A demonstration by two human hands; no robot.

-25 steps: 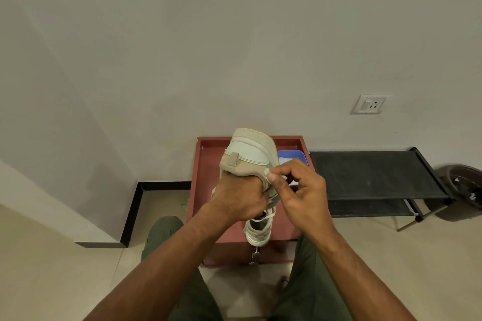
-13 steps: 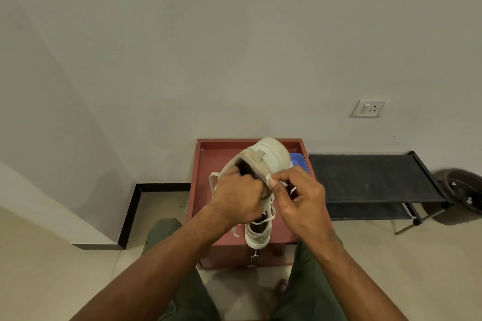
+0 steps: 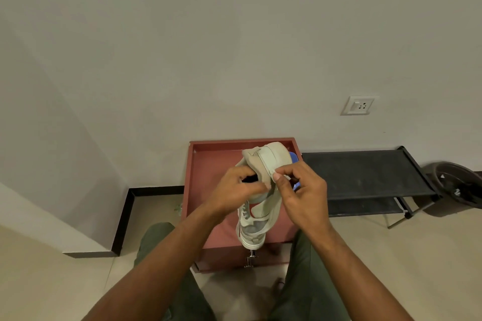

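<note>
A beige and pale-green sneaker [image 3: 263, 161] is held in the air over a reddish-brown box-like stand [image 3: 208, 164], heel up and toe pointing down toward me. My left hand [image 3: 234, 187] grips the shoe at its opening, fingers curled into the collar. My right hand [image 3: 300, 187] pinches the shoe's side near the collar between thumb and forefinger. Loose white laces hang along the shoe's front, partly hidden by my hands.
A blue object [image 3: 293, 157] lies on the stand behind the shoe. A black low rack [image 3: 365, 174] stands to the right, a dark round basin [image 3: 459, 185] beyond it. A wall socket [image 3: 358, 105] is above. My knees in green trousers flank the stand.
The shoe has been turned in my hands, its heel swinging right then settling upright, and its toe now hangs lower. My right hand has shifted its pinch along the collar.
</note>
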